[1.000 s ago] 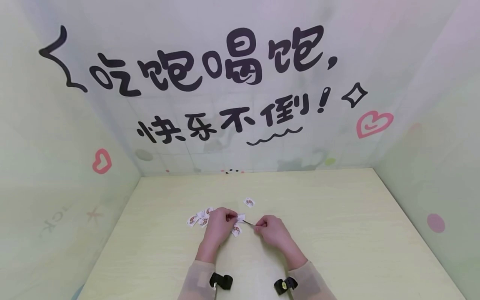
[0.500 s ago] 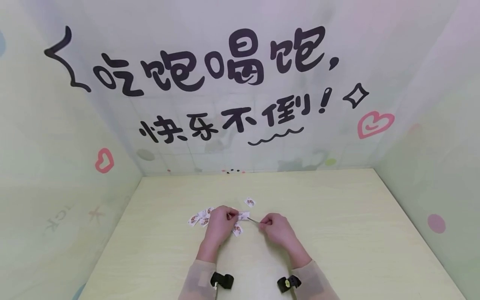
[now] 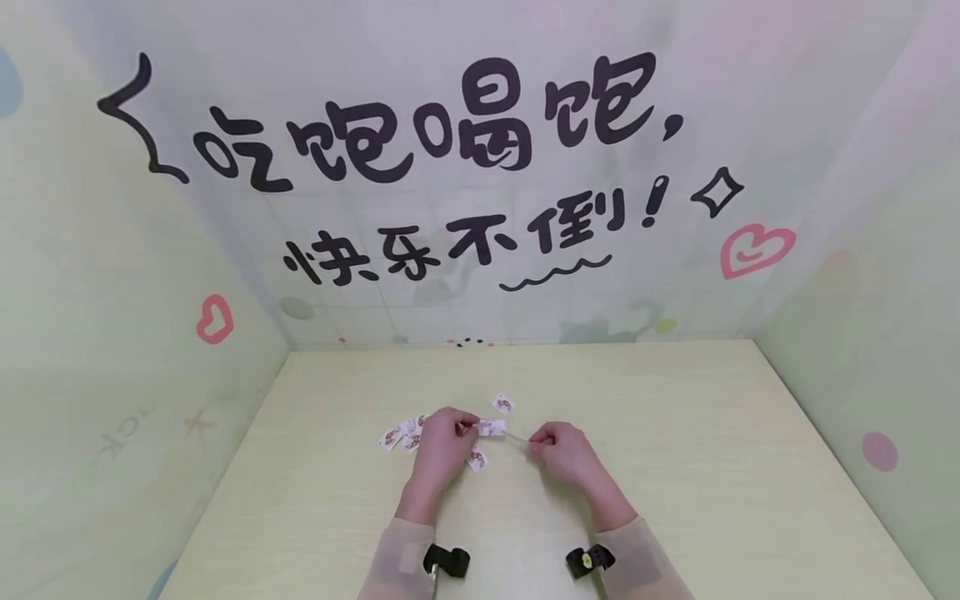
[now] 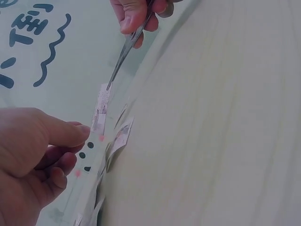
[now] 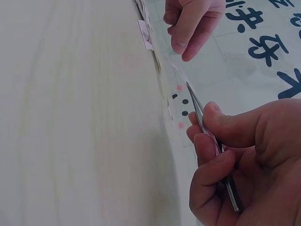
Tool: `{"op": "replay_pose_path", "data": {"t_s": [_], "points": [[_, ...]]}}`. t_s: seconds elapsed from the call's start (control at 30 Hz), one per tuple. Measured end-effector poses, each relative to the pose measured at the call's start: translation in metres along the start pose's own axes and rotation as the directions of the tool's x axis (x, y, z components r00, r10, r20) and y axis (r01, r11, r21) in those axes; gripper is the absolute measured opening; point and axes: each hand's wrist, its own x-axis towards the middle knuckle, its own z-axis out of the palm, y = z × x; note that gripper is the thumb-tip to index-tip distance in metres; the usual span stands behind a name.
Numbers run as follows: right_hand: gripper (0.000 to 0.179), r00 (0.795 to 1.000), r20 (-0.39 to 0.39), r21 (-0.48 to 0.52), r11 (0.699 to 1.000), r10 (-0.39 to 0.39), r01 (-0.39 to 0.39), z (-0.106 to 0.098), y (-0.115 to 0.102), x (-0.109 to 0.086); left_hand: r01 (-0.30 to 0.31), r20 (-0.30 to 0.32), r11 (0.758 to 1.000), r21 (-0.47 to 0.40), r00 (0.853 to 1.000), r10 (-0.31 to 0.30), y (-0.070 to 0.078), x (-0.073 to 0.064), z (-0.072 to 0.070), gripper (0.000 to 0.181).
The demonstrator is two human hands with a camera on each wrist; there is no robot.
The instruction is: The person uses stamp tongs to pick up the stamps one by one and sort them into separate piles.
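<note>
Nearest, thin beige sleeves (image 3: 637,562) are covering the forearms, and black straps (image 3: 448,562) are sitting at the cuffs. The left hand (image 3: 444,454) is pinching one end of a thin, flat rectangular strip (image 4: 100,110), whitish-pink and finely printed, between thumb and forefinger, its other fingers curling loosely. The right hand (image 3: 570,457) is gripping slender, tapering metal tweezers (image 4: 123,55), grey and softly shining, whose pointed tips are meeting the strip's other end. The strip is spanning the space between the two hands, above the table (image 3: 720,483), which is showing a smooth, pale, wood-grained surface. Just under the left hand, a small white printed slip (image 3: 478,459) is lying slightly tilted; past its outer side, a cluster of similar slips (image 3: 401,436) is overlapping, some edges curling up. Farther off, a single squarish slip (image 3: 503,404) is lying apart. Behind the table, a pale backdrop (image 3: 420,321) is rising, bearing thick, rounded black Chinese characters (image 3: 491,150) and a pink heart outline (image 3: 757,250)
</note>
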Motion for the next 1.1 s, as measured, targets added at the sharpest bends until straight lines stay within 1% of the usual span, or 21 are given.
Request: {"op": "replay_pose_path", "data": {"t_s": [0.1, 0.2, 0.27, 0.33, 0.4, 0.5, 0.57, 0.63, 0.7, 0.77, 0.83, 0.9, 1.03, 1.1], "points": [[0.004, 1.0, 0.007, -0.009, 1.0, -0.016, 0.016, -0.012, 0.004, 0.001, -0.03, -0.017, 1.0, 0.0, 0.999, 0.03, 0.006, -0.002, -0.001, 0.013], [0.005, 0.999, 0.029, -0.041, 0.998, -0.039, 0.04, -0.03, 0.012, 0.001, -0.085, -0.015, 0.996, -0.019, 0.996, 0.085, 0.016, -0.006, 0.0, 0.014], [0.007, 0.995, 0.067, -0.079, 0.994, -0.07, 0.076, -0.045, 0.019, 0.001, -0.127, -0.004, 0.991, -0.033, 0.992, 0.127, 0.023, -0.008, 0.002, 0.013], [0.009, 0.986, 0.122, -0.112, 0.986, -0.11, 0.123, -0.061, 0.026, 0.001, -0.172, 0.015, 0.984, -0.039, 0.985, 0.172, 0.029, -0.011, 0.005, 0.013], [0.009, 0.968, 0.189, -0.138, 0.972, -0.165, 0.193, -0.079, 0.034, 0.001, -0.212, 0.04, 0.977, -0.038, 0.976, 0.213, 0.035, -0.013, 0.009, 0.012], [0.01, 0.931, 0.28, -0.177, 0.94, -0.235, 0.291, -0.101, 0.043, 0.001, -0.263, 0.089, 0.964, -0.031, 0.96, 0.265, 0.046, -0.014, 0.014, 0.011], [0.012, 0.9, 0.34, -0.201, 0.914, -0.271, 0.351, -0.112, 0.048, 0.002, -0.291, 0.127, 0.956, -0.023, 0.948, 0.292, 0.053, -0.015, 0.017, 0.012], [0.015, 0.878, 0.388, -0.233, 0.892, -0.279, 0.387, -0.12, 0.049, 0.002, -0.308, 0.171, 0.951, -0.009, 0.937, 0.305, 0.058, -0.016, 0.022, 0.012], [0.016, 0.861, 0.424, -0.26, 0.872, -0.282, 0.414, -0.125, 0.048, 0.004, -0.324, 0.217, 0.946, 0.006, 0.924, 0.315, 0.062, -0.017, 0.029, 0.012], [0.016, 0.849, 0.445, -0.285, 0.854, -0.283, 0.434, -0.128, 0.045, 0.005, -0.343, 0.257, 0.939, 0.022, 0.91, 0.326, 0.065, -0.019, 0.036, 0.012], [0.017, 0.848, 0.453, -0.313, 0.841, -0.275, 0.44, -0.131, 0.043, 0.008, -0.357, 0.287, 0.934, 0.027, 0.898, 0.335, 0.068, -0.02, 0.043, 0.011], [0.018, 0.848, 0.457, -0.336, 0.831, -0.267, 0.443, -0.132, 0.041, 0.01, -0.354, 0.308, 0.935, 0.018, 0.892, 0.332, 0.071, -0.022, 0.049, 0.011], [0.02, 0.851, 0.46, -0.377, 0.812, -0.253, 0.445, -0.133, 0.041, 0.016, -0.323, 0.346, 0.947, 0.002, 0.888, 0.302, 0.075, -0.022, 0.06, 0.011], [0.02, 0.851, 0.461, -0.389, 0.805, -0.25, 0.448, -0.132, 0.042, 0.02, -0.31, 0.362, 0.951, 0.01, 0.887, 0.285, 0.076, -0.02, 0.064, 0.011]]}}
